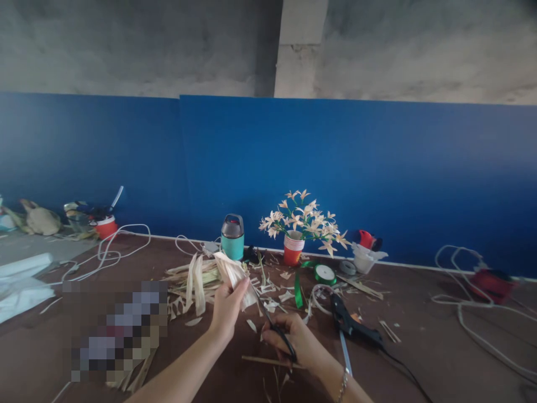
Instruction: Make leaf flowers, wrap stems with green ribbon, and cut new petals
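A pale, dry corn husk (231,271) is pinched in my left hand (227,305), raised over the middle of the brown table. My right hand (293,338) grips black-handled scissors (280,331) by the loops. The blades point up and left toward the husk's lower right edge; whether they touch it I cannot tell. Behind my left hand lies a heap of husk strips (195,282). Cut husk scraps (271,305) are scattered just beyond the scissors. A thin stick (255,359) rests on the table under my right hand.
Cream husk-like flowers stand in stacked paper cups (293,249). Left of them is a teal flask (232,240). A green ribbon spool (325,274), black glue gun (352,324) and white tub (366,258) sit to the right. White cables (113,252) loop at left; a blue partition (335,151) closes the back.
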`<action>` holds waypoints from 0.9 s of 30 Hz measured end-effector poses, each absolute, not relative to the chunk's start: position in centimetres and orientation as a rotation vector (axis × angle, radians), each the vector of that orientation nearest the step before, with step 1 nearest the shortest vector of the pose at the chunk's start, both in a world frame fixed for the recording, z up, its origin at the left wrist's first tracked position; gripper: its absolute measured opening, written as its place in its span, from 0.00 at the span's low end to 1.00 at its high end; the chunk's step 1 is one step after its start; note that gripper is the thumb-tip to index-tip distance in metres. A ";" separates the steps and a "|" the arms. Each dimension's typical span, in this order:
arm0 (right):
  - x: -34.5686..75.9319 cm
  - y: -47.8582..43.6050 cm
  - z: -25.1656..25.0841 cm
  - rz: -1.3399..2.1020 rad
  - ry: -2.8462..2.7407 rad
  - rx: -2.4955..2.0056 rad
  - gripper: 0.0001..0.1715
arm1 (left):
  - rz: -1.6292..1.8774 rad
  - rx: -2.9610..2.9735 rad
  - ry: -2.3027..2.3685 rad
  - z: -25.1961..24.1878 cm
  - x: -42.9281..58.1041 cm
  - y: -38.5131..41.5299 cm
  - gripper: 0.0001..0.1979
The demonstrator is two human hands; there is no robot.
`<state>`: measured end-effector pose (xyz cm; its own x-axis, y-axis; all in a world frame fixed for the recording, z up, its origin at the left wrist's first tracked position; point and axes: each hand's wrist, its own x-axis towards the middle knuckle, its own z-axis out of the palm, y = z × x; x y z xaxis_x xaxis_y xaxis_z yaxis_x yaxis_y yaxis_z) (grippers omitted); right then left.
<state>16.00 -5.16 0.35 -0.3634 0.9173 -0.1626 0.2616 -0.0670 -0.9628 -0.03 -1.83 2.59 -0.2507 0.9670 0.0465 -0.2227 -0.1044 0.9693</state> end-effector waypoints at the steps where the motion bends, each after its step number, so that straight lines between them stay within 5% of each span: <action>1: 16.0 -5.2 0.4 1.459 -1.638 -1.273 0.22 | 1.549 0.965 1.164 2.6 0.0 -1.8 0.20; 27: 16.4 -5.1 0.2 1.497 -1.621 -1.295 0.22 | 1.357 1.135 1.222 2.4 -0.8 -1.2 0.24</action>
